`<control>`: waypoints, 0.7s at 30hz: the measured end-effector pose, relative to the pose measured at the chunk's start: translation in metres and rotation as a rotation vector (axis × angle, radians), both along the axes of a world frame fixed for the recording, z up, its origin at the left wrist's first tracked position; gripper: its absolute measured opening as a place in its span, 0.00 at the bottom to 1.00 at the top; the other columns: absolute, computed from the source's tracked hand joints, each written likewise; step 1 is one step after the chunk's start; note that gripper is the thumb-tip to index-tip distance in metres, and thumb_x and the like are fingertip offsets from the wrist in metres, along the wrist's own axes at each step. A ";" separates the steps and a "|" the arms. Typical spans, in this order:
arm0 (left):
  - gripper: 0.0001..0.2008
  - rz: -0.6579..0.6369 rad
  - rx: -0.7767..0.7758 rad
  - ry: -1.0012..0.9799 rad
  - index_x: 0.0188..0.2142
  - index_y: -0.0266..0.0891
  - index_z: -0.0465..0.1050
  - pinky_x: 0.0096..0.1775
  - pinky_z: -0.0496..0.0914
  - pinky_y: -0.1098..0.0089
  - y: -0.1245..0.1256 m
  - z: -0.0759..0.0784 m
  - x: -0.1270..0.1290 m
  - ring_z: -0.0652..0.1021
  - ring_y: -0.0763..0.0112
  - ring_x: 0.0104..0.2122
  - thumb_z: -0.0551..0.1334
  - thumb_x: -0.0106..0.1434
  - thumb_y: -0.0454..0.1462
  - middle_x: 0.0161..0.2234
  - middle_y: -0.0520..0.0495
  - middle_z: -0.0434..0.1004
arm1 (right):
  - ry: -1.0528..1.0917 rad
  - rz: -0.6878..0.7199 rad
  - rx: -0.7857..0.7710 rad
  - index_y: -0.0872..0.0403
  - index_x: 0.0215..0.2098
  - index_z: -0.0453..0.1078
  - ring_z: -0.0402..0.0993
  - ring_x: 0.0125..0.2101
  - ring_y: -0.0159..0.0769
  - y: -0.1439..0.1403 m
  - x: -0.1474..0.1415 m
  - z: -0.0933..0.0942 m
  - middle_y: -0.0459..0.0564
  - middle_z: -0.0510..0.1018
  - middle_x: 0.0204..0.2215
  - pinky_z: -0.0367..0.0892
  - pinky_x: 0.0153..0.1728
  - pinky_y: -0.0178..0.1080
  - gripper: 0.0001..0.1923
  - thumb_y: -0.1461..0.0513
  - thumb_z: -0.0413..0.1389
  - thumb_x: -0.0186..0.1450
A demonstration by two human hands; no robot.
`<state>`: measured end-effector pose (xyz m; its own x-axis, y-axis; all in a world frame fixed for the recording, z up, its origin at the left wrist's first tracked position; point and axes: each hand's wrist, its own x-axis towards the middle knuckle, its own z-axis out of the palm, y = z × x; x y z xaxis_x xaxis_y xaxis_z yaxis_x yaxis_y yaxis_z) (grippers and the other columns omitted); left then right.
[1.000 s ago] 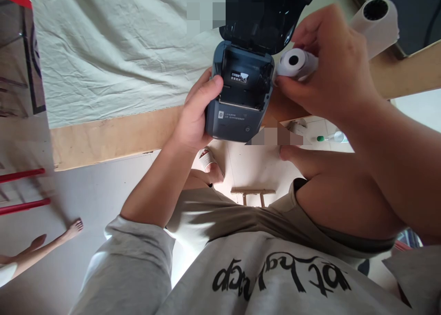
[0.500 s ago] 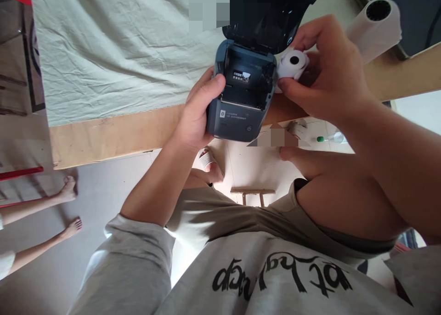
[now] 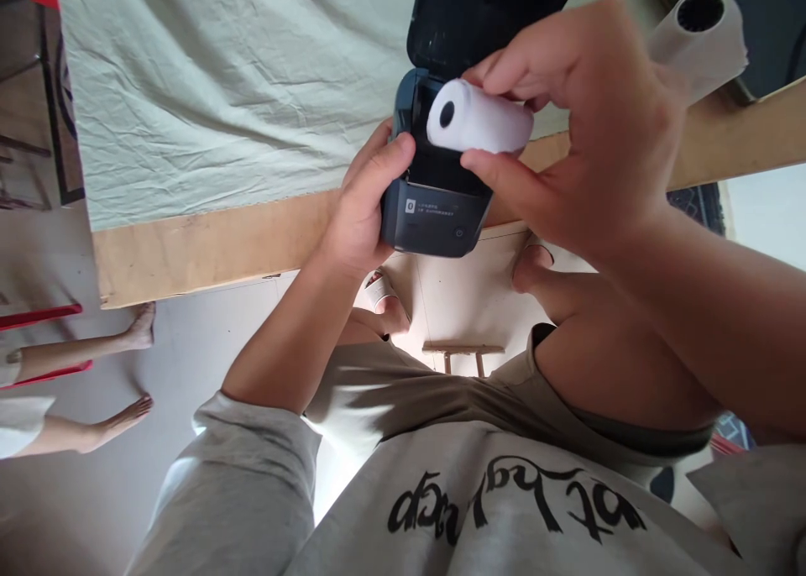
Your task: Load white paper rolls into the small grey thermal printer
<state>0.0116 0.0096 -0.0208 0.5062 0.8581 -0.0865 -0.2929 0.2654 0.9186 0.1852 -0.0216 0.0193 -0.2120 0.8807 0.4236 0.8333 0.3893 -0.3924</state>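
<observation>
Near the edge of the pale wooden table [image 3: 220, 248], my right hand [image 3: 604, 123] pinches a white paper roll [image 3: 494, 124] between thumb and fingers, over the open, dark-blue, boxy plastic printer [image 3: 431, 223] my left hand [image 3: 362, 206] grips.

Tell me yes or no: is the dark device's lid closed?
No, the lid is swung open, away from the dark device that the left hand grips.

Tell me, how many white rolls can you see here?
2. A small roll is in the right hand, over the open dark device; a larger roll is at the upper right, partly behind that hand. Others may be hidden.
</observation>
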 end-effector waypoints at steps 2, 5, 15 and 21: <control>0.13 0.009 -0.003 -0.033 0.40 0.44 0.68 0.45 0.66 0.58 0.000 -0.001 0.001 0.64 0.48 0.55 0.55 0.57 0.45 0.43 0.49 0.74 | -0.018 -0.061 -0.035 0.52 0.41 0.63 0.69 0.42 0.27 0.004 -0.005 -0.001 0.40 0.69 0.44 0.66 0.43 0.35 0.16 0.53 0.51 0.57; 0.13 0.026 -0.005 -0.026 0.39 0.44 0.68 0.45 0.66 0.57 0.000 -0.002 0.001 0.65 0.47 0.54 0.55 0.57 0.46 0.42 0.49 0.73 | -0.005 -0.016 -0.040 0.51 0.37 0.64 0.69 0.43 0.24 0.009 -0.009 -0.005 0.35 0.70 0.43 0.66 0.43 0.35 0.09 0.58 0.51 0.57; 0.22 0.026 0.180 0.006 0.48 0.49 0.61 0.45 0.67 0.66 -0.001 0.001 -0.002 0.69 0.59 0.50 0.58 0.51 0.41 0.43 0.55 0.69 | -0.062 0.191 0.134 0.47 0.31 0.67 0.67 0.37 0.27 -0.010 -0.011 -0.014 0.37 0.71 0.37 0.60 0.37 0.37 0.06 0.56 0.53 0.57; 0.27 -0.020 0.146 -0.017 0.49 0.51 0.60 0.44 0.67 0.64 -0.001 0.001 -0.005 0.71 0.61 0.46 0.62 0.48 0.35 0.46 0.55 0.70 | 0.161 0.257 0.087 0.50 0.31 0.65 0.66 0.38 0.25 -0.007 0.004 -0.007 0.41 0.70 0.36 0.63 0.41 0.37 0.08 0.56 0.50 0.58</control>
